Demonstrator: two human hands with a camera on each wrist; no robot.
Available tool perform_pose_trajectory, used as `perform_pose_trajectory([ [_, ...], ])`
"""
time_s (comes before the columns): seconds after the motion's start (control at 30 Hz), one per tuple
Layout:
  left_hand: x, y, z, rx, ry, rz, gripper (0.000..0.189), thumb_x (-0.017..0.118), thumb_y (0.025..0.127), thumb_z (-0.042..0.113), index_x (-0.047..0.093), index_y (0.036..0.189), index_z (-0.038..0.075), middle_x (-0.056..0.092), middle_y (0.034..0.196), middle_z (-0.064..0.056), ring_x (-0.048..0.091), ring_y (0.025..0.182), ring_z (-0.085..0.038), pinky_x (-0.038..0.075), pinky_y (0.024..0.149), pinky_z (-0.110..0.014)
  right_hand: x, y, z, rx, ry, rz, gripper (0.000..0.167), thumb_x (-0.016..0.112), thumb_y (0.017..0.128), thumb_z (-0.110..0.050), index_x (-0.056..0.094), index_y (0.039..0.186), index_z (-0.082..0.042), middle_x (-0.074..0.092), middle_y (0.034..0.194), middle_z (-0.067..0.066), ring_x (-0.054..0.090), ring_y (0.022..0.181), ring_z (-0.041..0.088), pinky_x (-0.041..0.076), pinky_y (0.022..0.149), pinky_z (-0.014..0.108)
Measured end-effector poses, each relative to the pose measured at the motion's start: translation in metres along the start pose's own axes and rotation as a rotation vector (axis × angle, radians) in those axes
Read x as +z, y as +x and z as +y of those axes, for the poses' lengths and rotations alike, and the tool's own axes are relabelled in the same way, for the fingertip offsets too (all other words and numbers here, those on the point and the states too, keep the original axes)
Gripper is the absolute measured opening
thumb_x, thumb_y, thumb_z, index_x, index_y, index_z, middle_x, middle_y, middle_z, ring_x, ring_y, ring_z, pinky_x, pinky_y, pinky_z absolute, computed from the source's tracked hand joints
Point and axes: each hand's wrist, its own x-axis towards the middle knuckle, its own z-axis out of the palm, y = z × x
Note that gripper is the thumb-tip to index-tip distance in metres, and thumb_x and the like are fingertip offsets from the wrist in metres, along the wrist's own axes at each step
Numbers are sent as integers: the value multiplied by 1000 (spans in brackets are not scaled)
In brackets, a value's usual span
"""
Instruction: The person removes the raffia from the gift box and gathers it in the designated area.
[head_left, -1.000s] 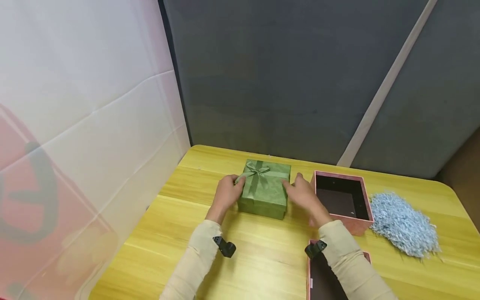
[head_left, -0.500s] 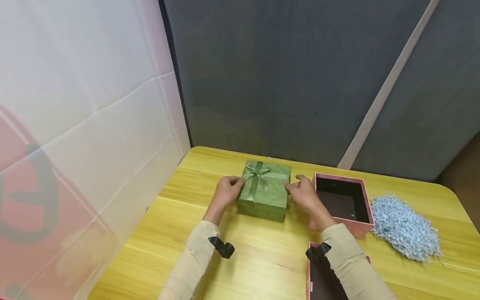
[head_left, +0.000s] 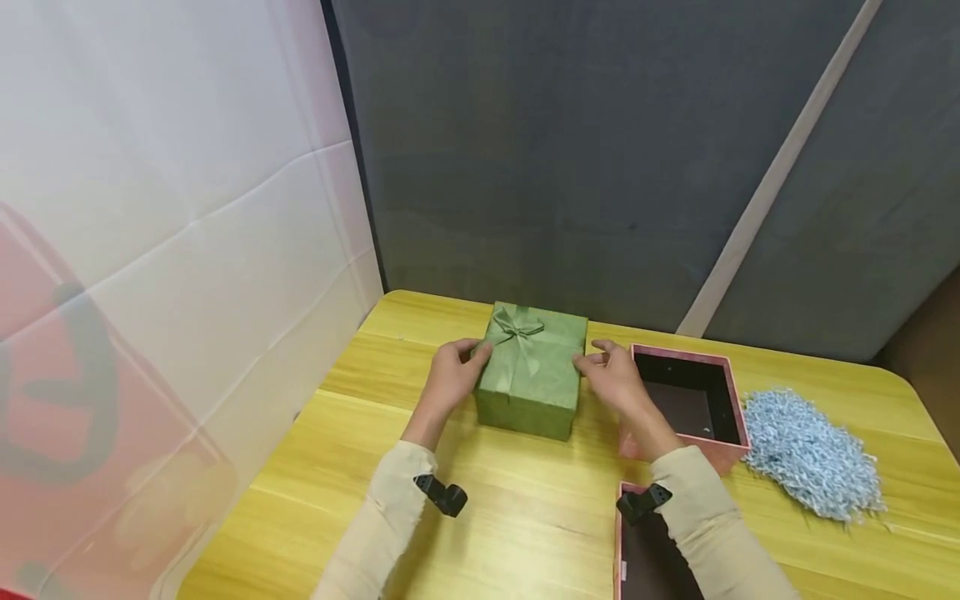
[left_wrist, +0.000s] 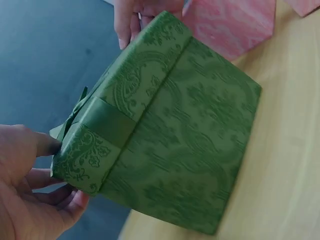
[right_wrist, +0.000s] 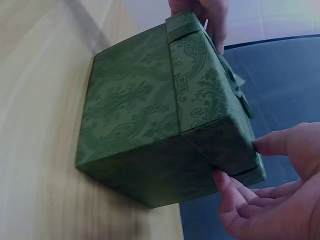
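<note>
A green box (head_left: 522, 415) stands on the wooden tabletop (head_left: 517, 517). The left hand (head_left: 452, 373) and right hand (head_left: 618, 382) pinch opposite sides of its lid (head_left: 547, 382), which carries a ribbon bow (head_left: 517, 329). Beside the right hand sits an open pink box (head_left: 712, 454), with blue paper shreds (head_left: 810, 454) next to it on the far side.

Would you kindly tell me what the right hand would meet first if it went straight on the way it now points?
The right hand would meet the green gift-box lid first; it seems to pinch the lid's right edge between thumb and finger, though exact contact is hard to judge.
</note>
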Motion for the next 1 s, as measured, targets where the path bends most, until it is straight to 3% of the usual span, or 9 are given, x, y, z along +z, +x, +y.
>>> perform_pose_trajectory([
  [0.13, -7, -5, 13, 54, -38, 19, 40, 60, 106, 24, 65, 135, -3, 67, 128, -19, 65, 107, -28, 55, 85, -38, -7, -8, -10, -23, 31, -2, 64, 57, 106, -24, 33, 157, 8, 56, 141, 30, 57, 127, 42, 46, 107, 52],
  [0.27, -19, -16, 22, 110, -167, 4, 41, 61, 106, 20, 60, 141, -1, 62, 137, -20, 68, 113, -32, 57, 80, -30, -16, -20, -20, -81, 60, -40, 65, 60, 106, -27, 37, 156, 7, 58, 135, 24, 61, 108, 31, 50, 96, 38],
  [0.37, -32, -26, 27, 147, -272, -48, 44, 64, 104, 15, 57, 145, 1, 59, 140, -21, 65, 120, -31, 56, 85, -25, -27, -31, -22, -179, 97, -111, 62, 63, 105, -26, 40, 153, 6, 62, 123, 18, 61, 92, 21, 51, 87, 28],
  [0.5, -47, -40, 27, 191, -422, -188, 57, 65, 97, 3, 49, 152, 4, 61, 137, -15, 62, 122, -22, 54, 91, -25, -43, -48, -19, -366, 205, -290, 47, 66, 101, -10, 47, 141, 6, 66, 107, 11, 66, 86, 16, 57, 83, 28],
  [0.67, -59, -57, 17, 331, -553, -504, 60, 56, 83, -14, 48, 143, -8, 66, 122, -4, 67, 107, -15, 57, 80, -26, -59, -73, -18, -520, 349, -634, 31, 68, 94, 9, 56, 121, 0, 63, 101, 2, 67, 85, 11, 59, 73, 29],
  [0.73, -62, -64, 13, 412, -492, -601, 50, 58, 80, -15, 55, 130, -10, 67, 117, 0, 66, 102, -14, 56, 82, -28, -62, -81, -19, -533, 364, -729, 32, 68, 92, 12, 59, 120, -2, 64, 105, 4, 69, 90, 14, 60, 77, 31],
  [0.8, -66, -72, 11, 474, -387, -650, 36, 66, 80, -13, 61, 115, -4, 66, 107, 2, 63, 96, -14, 54, 87, -32, -62, -88, -19, -562, 301, -766, 26, 69, 92, 11, 62, 113, -4, 63, 103, 5, 69, 92, 19, 60, 83, 34],
  [0.9, -71, -85, 11, 512, -160, -638, 25, 78, 83, -2, 64, 97, 11, 65, 97, 5, 60, 93, -15, 48, 92, -38, -58, -99, -15, -624, 105, -727, 30, 69, 90, 9, 69, 112, -12, 67, 109, 3, 67, 100, 20, 58, 92, 36],
  [1.0, -72, -98, 10, 588, 115, -609, 31, 77, 81, -4, 61, 87, 22, 64, 90, 12, 59, 93, -12, 43, 92, -39, -52, -108, -6, -748, -153, -638, 35, 69, 85, 10, 69, 102, -21, 66, 102, -6, 64, 93, 13, 57, 85, 30],
])
